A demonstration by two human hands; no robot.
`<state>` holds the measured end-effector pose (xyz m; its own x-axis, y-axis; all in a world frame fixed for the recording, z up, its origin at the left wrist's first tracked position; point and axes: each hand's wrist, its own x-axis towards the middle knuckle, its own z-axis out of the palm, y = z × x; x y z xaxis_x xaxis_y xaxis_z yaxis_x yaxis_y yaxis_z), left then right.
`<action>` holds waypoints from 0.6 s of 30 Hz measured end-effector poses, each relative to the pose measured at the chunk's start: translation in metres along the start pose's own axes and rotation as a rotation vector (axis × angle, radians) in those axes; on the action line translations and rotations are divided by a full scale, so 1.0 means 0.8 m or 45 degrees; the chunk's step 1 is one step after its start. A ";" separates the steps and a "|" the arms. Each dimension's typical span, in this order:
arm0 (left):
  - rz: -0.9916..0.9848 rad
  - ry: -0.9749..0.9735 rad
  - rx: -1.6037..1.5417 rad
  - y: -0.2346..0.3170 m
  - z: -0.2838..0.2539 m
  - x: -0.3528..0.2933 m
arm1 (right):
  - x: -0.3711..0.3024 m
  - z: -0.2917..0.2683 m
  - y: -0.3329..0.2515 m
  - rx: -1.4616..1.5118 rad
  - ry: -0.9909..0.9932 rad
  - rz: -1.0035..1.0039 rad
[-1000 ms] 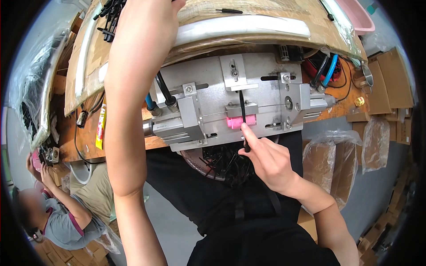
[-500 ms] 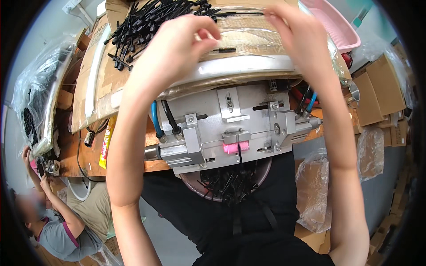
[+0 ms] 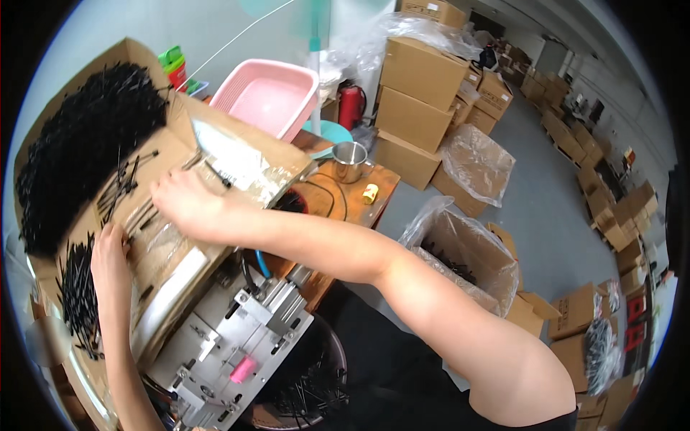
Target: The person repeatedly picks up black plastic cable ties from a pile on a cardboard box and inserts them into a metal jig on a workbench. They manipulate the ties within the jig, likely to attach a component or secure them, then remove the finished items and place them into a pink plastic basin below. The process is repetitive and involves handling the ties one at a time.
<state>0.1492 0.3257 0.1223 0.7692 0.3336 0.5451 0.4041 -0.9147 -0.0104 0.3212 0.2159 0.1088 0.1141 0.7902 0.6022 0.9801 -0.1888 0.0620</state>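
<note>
My left hand (image 3: 111, 258) is over the cardboard at the left, beside a heap of thin black rod-shaped pieces (image 3: 77, 287). Its fingers are drawn together, and what they hold, if anything, is hidden. My right hand (image 3: 188, 205) reaches across to the same cardboard (image 3: 162, 248), fingers bent down and closed, close to a few loose black rods (image 3: 147, 215). Whether one is in its fingertips I cannot make out. Below the hands sits a metal fixture (image 3: 205, 345) with a pink block (image 3: 243, 369) on it.
A large mass of black pieces (image 3: 86, 136) fills the open box behind. A pink basin (image 3: 266, 97) and a metal cup (image 3: 350, 161) stand past my right hand. A bowl of black pieces (image 3: 316, 381) is under the fixture. Cardboard boxes (image 3: 413, 115) are stacked on the right.
The view has swung to the right, so the fixture now appears lower left and the room at right shows. My hands, wide apart before, are now nearer each other over the cardboard.
</note>
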 end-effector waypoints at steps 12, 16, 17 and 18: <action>-0.062 -0.437 -0.486 0.030 -0.064 -0.041 | -0.047 -0.060 0.042 0.293 0.339 0.148; -0.096 -0.493 -0.606 0.043 -0.061 -0.044 | -0.068 -0.079 0.046 0.828 0.463 0.164; -0.085 -0.498 -0.603 0.040 -0.056 -0.043 | -0.073 -0.083 0.045 0.982 0.501 0.142; -0.109 -0.464 -0.652 0.037 -0.047 -0.042 | -0.076 -0.087 0.043 1.037 0.556 0.111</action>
<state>0.1163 0.2787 0.1352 0.9001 0.3844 0.2050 0.2530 -0.8444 0.4722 0.3364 0.1205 0.1295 0.2833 0.4714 0.8352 0.8018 0.3614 -0.4759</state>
